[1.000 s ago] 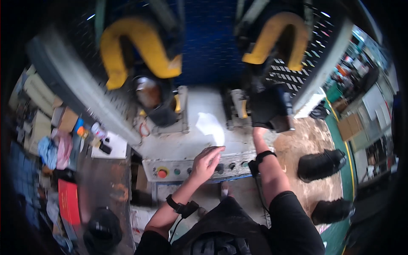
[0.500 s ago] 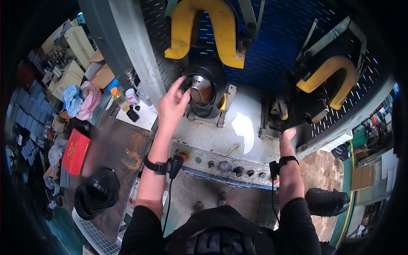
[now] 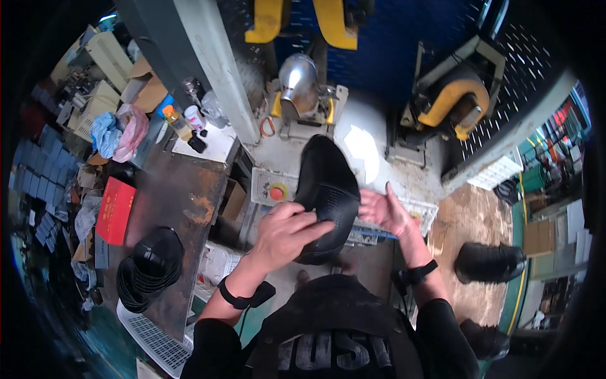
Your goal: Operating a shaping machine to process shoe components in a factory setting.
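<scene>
A black shoe upper (image 3: pixel 325 183) hangs in front of my body, over the front edge of a machine. My left hand (image 3: pixel 287 234) grips it at the lower left, its fingers bent across the surface. To the right of the upper, my right hand (image 3: pixel 388 211) is open, thumb raised and fingers stretched towards its edge; whether the fingertips touch is unclear. Beyond the upper stands a bare, shiny metal form (image 3: pixel 298 82) on the machine. At the right station, a yellow U-shaped clamp (image 3: pixel 451 104) sits low around another metal form (image 3: pixel 468 114).
A red emergency button (image 3: pixel 276 191) is on the machine's front panel. Another yellow clamp (image 3: pixel 334 25) is raised above the left form. On the left-hand bench (image 3: pixel 177 183) lie stacked black uppers (image 3: pixel 148 271) and a red box (image 3: pixel 115 211). More black uppers (image 3: pixel 489 262) are at the right.
The black upper has come off the left metal form and towards me, in my left hand. My right hand has left the right station, where the yellow clamp now sits lower over its form.
</scene>
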